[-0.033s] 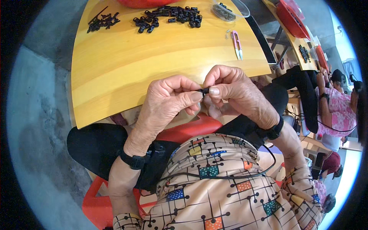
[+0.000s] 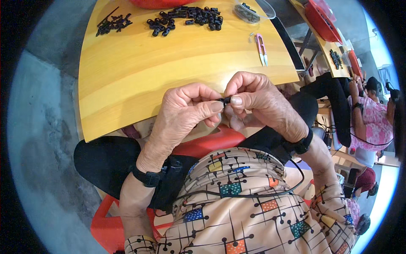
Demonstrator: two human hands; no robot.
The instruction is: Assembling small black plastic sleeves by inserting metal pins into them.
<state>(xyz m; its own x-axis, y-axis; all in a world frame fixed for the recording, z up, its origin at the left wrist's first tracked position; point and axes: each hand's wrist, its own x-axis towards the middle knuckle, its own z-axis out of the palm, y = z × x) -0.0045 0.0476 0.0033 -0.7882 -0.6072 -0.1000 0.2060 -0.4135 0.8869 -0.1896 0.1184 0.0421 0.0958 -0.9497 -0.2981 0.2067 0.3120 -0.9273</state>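
Observation:
Just off the table's near edge, my left hand (image 2: 192, 103) and my right hand (image 2: 256, 97) meet, each closed in a pinch. Between their fingertips is a small black plastic part (image 2: 225, 100), mostly covered by thumbs and fingers, so I cannot tell whether it is one piece or two. At the far side of the yellow table (image 2: 169, 67) lies a pile of black ring-topped plastic pieces (image 2: 205, 17). Left of it is a smaller heap of thin black pieces (image 2: 115, 24).
Pink-handled thread snips (image 2: 261, 50) lie at the table's right. Beyond them stands a clear tub (image 2: 248, 13) of dark parts. A red container (image 2: 163, 2) sits at the far edge. To the right, people sit by another table (image 2: 325, 53) with a red basin (image 2: 322, 21).

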